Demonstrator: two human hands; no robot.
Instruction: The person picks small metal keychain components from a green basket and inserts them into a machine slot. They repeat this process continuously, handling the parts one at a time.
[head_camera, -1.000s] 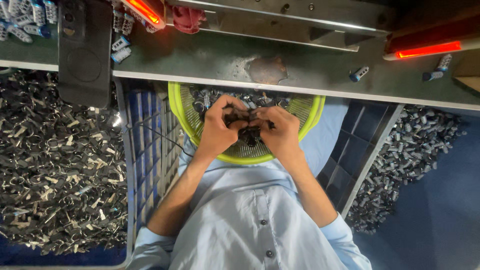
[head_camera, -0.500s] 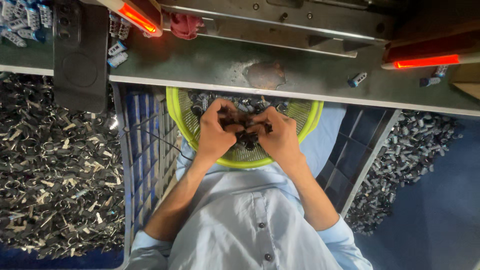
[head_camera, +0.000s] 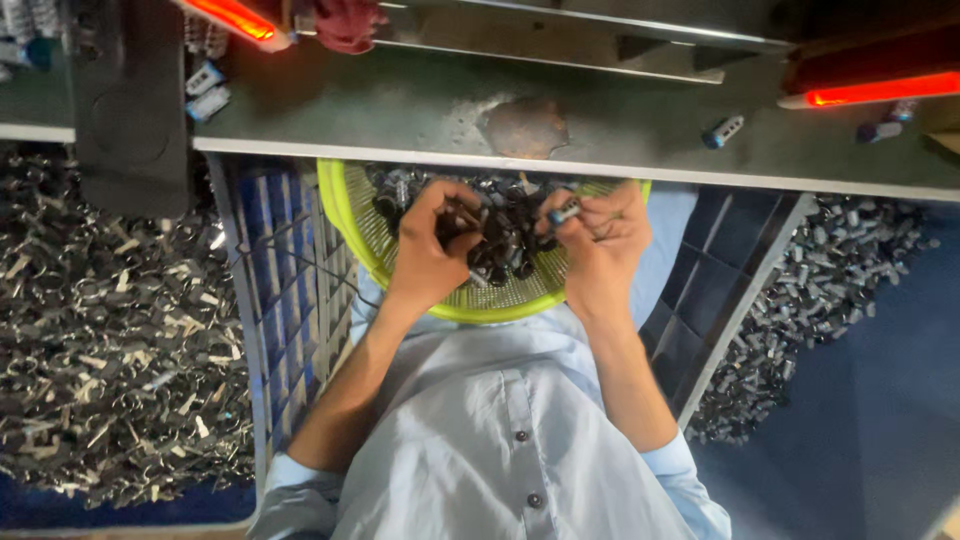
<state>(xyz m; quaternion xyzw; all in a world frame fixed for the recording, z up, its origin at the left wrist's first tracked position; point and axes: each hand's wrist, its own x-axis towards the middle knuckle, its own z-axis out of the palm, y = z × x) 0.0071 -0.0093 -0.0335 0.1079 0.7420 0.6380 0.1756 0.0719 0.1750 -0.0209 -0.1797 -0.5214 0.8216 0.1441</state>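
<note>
Two hands down in the basket right now, so you're mid-sort, I'd say. Your left hand (head_camera: 432, 240) is curled tight around a small dark part that it has lifted a little out of the heap, and your right hand (head_camera: 597, 232) is pinching a small silvery-blue piece (head_camera: 565, 211) between thumb and fingertips, just above the pile. The hands are near each other but apart, with the heap of small dark parts (head_camera: 505, 240) between them.

All of that sits in the yellow-green mesh basket (head_camera: 352, 215) on your lap, tucked partly under the edge of the grey tabletop (head_camera: 640, 110). Up on the tabletop there's a rusty patch, one lone small capsule-shaped piece (head_camera: 722, 130) off to the right, and a red glowing bar (head_camera: 870, 90) beyond it. Big drifts of metal scrap (head_camera: 100, 350) lie on the floor to your left, and more to your right.

My read: the next move calls for bringing the two pieces together squarely, or parting them. They're tiny, so keep a fingertip grip and work over the basket so that a dropped part lands back in it.
</note>
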